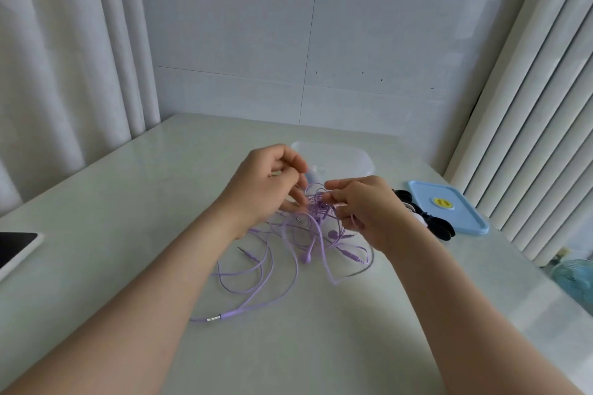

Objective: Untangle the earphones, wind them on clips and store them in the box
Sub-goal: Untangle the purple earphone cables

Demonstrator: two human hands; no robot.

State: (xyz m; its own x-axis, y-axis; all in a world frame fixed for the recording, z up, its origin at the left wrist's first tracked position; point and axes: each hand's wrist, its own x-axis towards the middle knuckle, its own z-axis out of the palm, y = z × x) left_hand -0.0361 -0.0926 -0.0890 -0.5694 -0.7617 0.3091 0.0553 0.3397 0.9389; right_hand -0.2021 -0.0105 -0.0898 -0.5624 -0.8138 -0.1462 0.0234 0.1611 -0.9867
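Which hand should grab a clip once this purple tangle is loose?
Right, probably. The clips lie beside the blue lid, just past the right hand. The left hand would have to cross over the earphones. Both hands pinch them now.

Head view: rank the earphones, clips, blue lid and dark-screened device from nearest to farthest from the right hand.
1. Earphones, pinched by the right hand.
2. Clips, just to its right.
3. Blue lid, beyond the clips.
4. Device, far left edge.
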